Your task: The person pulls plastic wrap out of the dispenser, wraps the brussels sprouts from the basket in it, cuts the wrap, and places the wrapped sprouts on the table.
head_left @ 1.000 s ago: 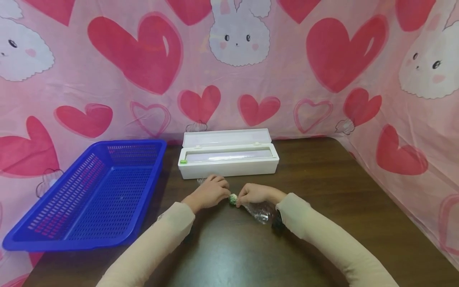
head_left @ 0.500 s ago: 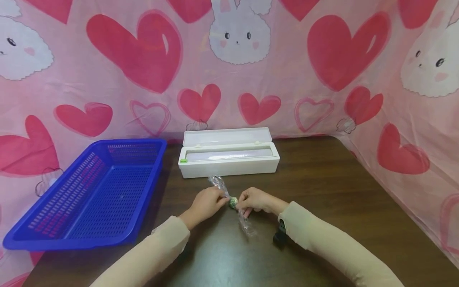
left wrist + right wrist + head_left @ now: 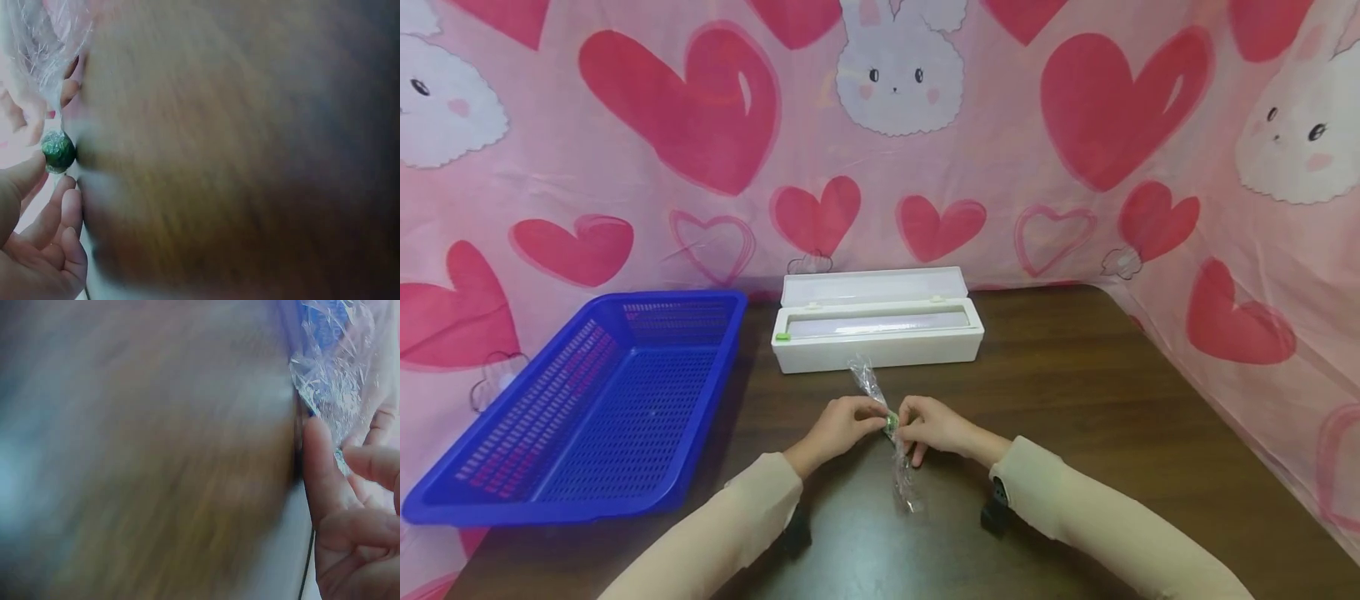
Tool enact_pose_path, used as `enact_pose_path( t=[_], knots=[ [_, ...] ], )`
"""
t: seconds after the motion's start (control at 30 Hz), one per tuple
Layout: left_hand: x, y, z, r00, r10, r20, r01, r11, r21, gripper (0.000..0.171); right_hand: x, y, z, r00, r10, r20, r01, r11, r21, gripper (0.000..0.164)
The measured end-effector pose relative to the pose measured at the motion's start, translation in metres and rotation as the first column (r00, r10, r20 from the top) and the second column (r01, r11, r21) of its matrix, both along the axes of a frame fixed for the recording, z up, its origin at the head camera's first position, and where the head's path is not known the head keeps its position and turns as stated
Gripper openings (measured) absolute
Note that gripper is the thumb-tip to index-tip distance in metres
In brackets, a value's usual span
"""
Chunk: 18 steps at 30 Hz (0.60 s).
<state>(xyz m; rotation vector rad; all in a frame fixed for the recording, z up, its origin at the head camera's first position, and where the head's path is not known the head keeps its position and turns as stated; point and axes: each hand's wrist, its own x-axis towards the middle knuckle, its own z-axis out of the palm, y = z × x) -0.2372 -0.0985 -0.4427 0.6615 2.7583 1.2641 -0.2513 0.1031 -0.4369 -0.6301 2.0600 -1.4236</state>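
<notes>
A small green ball (image 3: 59, 151), its exact kind unclear, is wrapped in clear cling film (image 3: 904, 479). Film tails stretch out from both sides of it, one toward the white box and one toward the person. With thumb and fingertips, my left hand (image 3: 842, 429) pinches the ball from the left. My right hand (image 3: 936, 429) meets it from the right, thumb and forefinger pinching the film close beside the ball. In the right wrist view the crinkled cling film (image 3: 337, 375) rises beyond these fingertips, and the ball itself is hidden there.
Behind the hands a white cling film dispenser (image 3: 880, 354) stands with its lid (image 3: 874, 286) raised. A blue plastic basket (image 3: 535, 510) takes up the left of the brown wooden table (image 3: 1075, 400). A heart-and-rabbit patterned cloth (image 3: 880, 167) hangs around the back and right.
The left hand has shifted off the far tail, which now shows whole. The near tail has swung from the right to point at the person. Both hands stay close to the ball.
</notes>
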Motion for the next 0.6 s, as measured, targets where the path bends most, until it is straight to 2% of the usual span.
enact_pose_path(
  t=[0.07,0.13,0.23,0.3,0.4,0.6],
  knots=[
    [0.000,0.001,-0.001,1.000,0.012,-0.001,-0.012,1.000,-0.002,0.015,0.001,0.004,0.001,0.997,0.070,-0.017,-0.071,0.997,-0.027,0.010],
    [0.000,0.001,-0.001,1.000,0.018,0.006,-0.018,1.000,0.007,0.014,0.002,0.008,0.002,0.988,0.152,-0.023,-0.153,0.988,-0.035,0.017],
    [0.000,0.000,-0.002,1.000,0.026,0.016,-0.027,0.999,0.022,0.014,0.005,0.012,0.005,0.960,0.277,-0.031,-0.278,0.960,-0.023,0.028],
    [0.000,0.000,-0.002,0.999,0.032,0.021,-0.033,0.999,0.033,0.013,0.006,0.014,0.006,0.943,0.331,-0.042,-0.332,0.943,-0.001,0.031],
    [0.000,0.000,-0.002,0.999,0.037,0.020,-0.038,0.998,0.042,0.011,0.010,0.013,0.008,0.932,0.358,-0.050,-0.356,0.933,0.041,0.032],
    [0.001,0.001,-0.001,0.998,0.046,0.053,-0.049,0.998,0.051,0.011,0.016,0.013,0.009,0.953,0.300,-0.026,-0.296,0.949,0.114,0.037]
  ],
)
